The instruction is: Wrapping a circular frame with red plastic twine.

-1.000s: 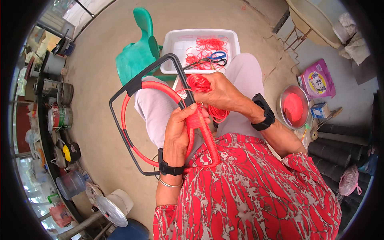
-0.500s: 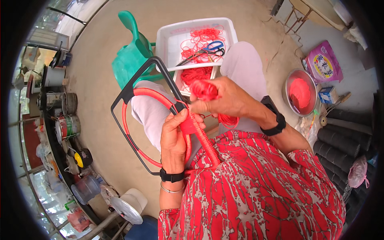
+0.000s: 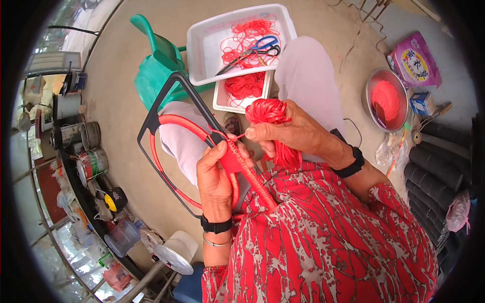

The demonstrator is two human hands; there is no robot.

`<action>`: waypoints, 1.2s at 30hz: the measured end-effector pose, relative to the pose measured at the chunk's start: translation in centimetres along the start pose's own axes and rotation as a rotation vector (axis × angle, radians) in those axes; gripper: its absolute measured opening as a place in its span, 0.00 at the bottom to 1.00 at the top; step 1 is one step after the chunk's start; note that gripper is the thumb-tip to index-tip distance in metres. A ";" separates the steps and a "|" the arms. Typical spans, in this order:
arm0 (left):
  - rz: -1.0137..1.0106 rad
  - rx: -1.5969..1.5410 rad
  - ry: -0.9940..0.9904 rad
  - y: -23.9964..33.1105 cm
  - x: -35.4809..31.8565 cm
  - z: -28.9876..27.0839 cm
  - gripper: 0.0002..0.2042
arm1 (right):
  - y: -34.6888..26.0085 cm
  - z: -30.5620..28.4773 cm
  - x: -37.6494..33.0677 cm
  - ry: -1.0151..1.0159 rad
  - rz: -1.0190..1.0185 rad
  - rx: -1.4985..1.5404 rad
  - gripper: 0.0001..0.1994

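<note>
A black tubular metal frame (image 3: 192,95), partly wrapped in red cord, leans across my lap. My left hand (image 3: 214,174) is closed around it where a flat red wrapping (image 3: 231,160) covers the joint; the fingertips reach behind the frame. My right hand (image 3: 288,132) grips a bundle of red cord (image 3: 267,111), with more loops hanging below the palm. From its thumb and forefinger a short strand runs taut to the frame beside my left hand. Whether the strand passes around the bar there is hidden by my fingers.
Ahead, a white tray (image 3: 204,70) holds loose red cord and blue-handled scissors (image 3: 264,43). Beneath it sits a smaller white box (image 3: 220,98) of red cord. A green plastic chair (image 3: 154,76) stands left of them. At right are a metal basin (image 3: 371,108) and black rolls (image 3: 429,177).
My right hand has moved slightly right and down, away from the frame, and turned, showing more of the cord bundle. A strand now stretches between it and the frame. My left hand keeps its hold.
</note>
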State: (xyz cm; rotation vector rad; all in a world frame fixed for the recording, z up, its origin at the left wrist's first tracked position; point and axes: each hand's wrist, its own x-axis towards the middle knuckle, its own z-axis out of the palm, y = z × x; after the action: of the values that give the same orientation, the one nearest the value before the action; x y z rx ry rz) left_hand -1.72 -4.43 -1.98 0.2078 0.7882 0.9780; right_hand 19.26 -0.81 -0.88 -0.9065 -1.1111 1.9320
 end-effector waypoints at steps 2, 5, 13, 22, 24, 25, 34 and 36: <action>0.005 0.000 0.013 0.0 -0.1 0.5 0.15 | -0.4 -0.2 0.1 0.003 0.004 0.004 0.14; 0.010 -0.030 0.013 0.1 -0.3 1.7 0.15 | -0.7 -0.4 0.3 -0.018 0.011 0.038 0.12; 0.035 0.038 0.052 0.4 -0.3 1.3 0.13 | -1.4 0.3 0.5 -0.090 0.007 0.170 0.10; 0.044 0.086 0.099 0.1 0.2 1.6 0.12 | -1.4 0.7 0.3 -0.160 -0.016 0.246 0.08; 0.063 0.135 0.115 -0.1 0.3 1.4 0.12 | -1.7 1.1 0.3 -0.148 -0.041 0.224 0.10; 0.069 0.134 0.113 -0.1 0.4 1.1 0.12 | -1.8 1.0 0.3 -0.152 -0.043 0.220 0.10; 0.114 0.053 0.072 -0.5 -0.4 1.0 0.15 | -1.9 -3.4 0.3 0.064 0.084 -0.183 0.14; 0.220 -0.014 0.187 -1.2 0.2 0.2 0.14 | -2.3 -4.4 0.7 0.141 0.027 -0.219 0.14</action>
State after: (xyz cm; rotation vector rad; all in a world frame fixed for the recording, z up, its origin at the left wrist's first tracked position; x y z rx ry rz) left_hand -0.71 -4.91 -2.48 0.1953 0.9433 1.2231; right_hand 23.15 2.34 -0.60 -1.1625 -1.2484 1.7604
